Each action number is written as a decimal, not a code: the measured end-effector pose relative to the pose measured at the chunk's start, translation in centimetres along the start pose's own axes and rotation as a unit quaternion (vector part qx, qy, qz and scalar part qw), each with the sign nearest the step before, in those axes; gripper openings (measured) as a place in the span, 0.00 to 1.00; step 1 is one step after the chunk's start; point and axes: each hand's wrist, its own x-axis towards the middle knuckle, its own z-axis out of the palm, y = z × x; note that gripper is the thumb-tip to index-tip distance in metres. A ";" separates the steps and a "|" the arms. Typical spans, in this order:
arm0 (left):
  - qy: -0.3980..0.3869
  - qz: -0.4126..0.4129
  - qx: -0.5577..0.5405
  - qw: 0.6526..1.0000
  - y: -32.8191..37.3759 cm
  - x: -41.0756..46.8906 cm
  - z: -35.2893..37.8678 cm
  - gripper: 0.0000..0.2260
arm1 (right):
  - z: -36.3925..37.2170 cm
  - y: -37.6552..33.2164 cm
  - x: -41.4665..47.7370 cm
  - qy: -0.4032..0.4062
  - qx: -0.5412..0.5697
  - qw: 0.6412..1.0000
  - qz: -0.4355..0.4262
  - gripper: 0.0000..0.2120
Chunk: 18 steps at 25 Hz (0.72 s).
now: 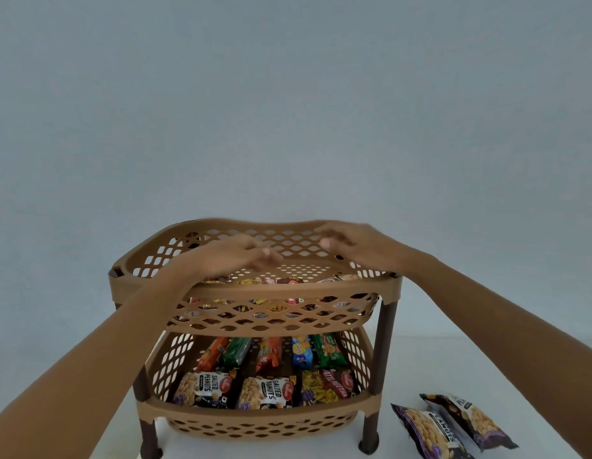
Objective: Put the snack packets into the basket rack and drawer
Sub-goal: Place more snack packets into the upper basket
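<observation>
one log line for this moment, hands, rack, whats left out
left hand: over top basket | right hand: over its back rim | lower basket: packets in rows | two peanut packets: still outside, right of rack

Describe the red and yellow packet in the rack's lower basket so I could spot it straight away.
Find the brown two-tier rack and look into its lower basket. In the front row, the packet lies rightmost; its two neighbours are salted peanut packets, but this one is red with yellow snacks pictured.

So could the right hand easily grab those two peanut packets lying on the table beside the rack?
Probably yes: the right hand hovers over the top basket, and the two peanut packets lie uncovered on its side.
</observation>
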 end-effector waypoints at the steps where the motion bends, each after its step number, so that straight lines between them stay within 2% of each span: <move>1: 0.067 0.034 -0.014 0.997 0.4 -0.4 0.3 0.12 | -0.2 -0.4 -1.0 0.115 0.019 0.992 -0.037 0.16; 3: 0.212 0.092 -0.035 0.972 2.1 -2.0 1.8 0.12 | -0.1 -0.9 -3.8 0.263 0.039 0.960 -0.091 0.09; 4: 0.256 0.129 -0.061 0.956 3.1 -2.9 2.9 0.12 | 0.2 -0.7 -5.2 0.311 0.033 0.943 -0.115 0.08; 6: 0.293 0.199 -0.084 0.931 5.0 -4.7 6.2 0.11 | 1.3 -0.4 -8.1 0.381 0.024 0.916 -0.122 0.08; 9: 0.262 0.267 -0.042 0.926 6.8 -5.9 12.5 0.10 | 3.8 1.5 -12.5 0.447 -0.019 0.890 -0.086 0.08; 12: 0.160 0.248 -0.026 0.955 6.9 -5.4 19.4 0.10 | 6.7 5.6 -16.3 0.475 -0.031 0.879 -0.010 0.05; 15: 0.081 0.214 -0.006 0.973 6.3 -3.4 25.3 0.11 | 9.5 10.7 -19.1 0.455 -0.025 0.885 0.099 0.08; 18: 0.043 0.194 0.065 0.978 6.1 -0.7 29.7 0.12 | 11.8 16.1 -20.9 0.370 -0.017 0.900 0.232 0.10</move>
